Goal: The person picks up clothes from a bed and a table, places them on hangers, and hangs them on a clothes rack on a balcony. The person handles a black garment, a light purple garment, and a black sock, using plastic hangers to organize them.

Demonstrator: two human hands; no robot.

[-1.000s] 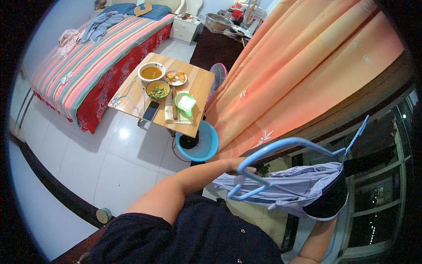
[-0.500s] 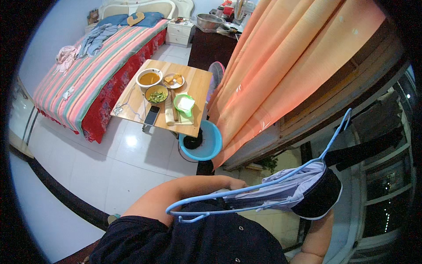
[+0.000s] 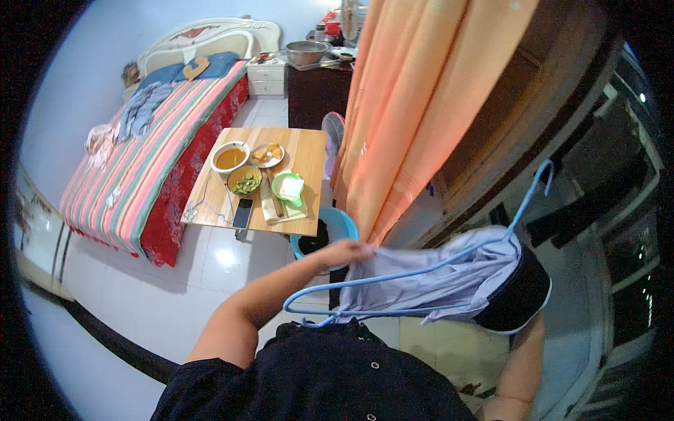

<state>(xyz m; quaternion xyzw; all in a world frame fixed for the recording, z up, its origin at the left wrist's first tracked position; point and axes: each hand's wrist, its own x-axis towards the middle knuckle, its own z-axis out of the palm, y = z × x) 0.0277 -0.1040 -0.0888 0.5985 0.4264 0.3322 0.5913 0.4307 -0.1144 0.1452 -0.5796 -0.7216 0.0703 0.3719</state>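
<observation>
A pale lavender garment [image 3: 428, 274] with a black section [image 3: 516, 295] hangs partly on a blue clothes hanger [image 3: 379, 282], whose hook points up at the right. My left hand [image 3: 349, 254] pinches the garment's left edge and pulls it out sideways. The free left end of the hanger reaches past the cloth, in front of my chest. My right forearm [image 3: 523, 368] rises behind the black section. The cloth covers my right hand, so its fingers do not show.
A wooden table [image 3: 309, 144] holds bowls of food, a plate and a phone [image 3: 243, 213]. Under its near corner stands a blue basin [image 3: 342, 226] with dark contents. An orange curtain [image 3: 400, 119] hangs to the right. A striped bed [image 3: 151, 168] is at the left.
My left hand has moved up and leftward with the garment's edge, spreading the cloth wider along the hanger. The view has shifted, and the hanger's hook sits slightly higher.
</observation>
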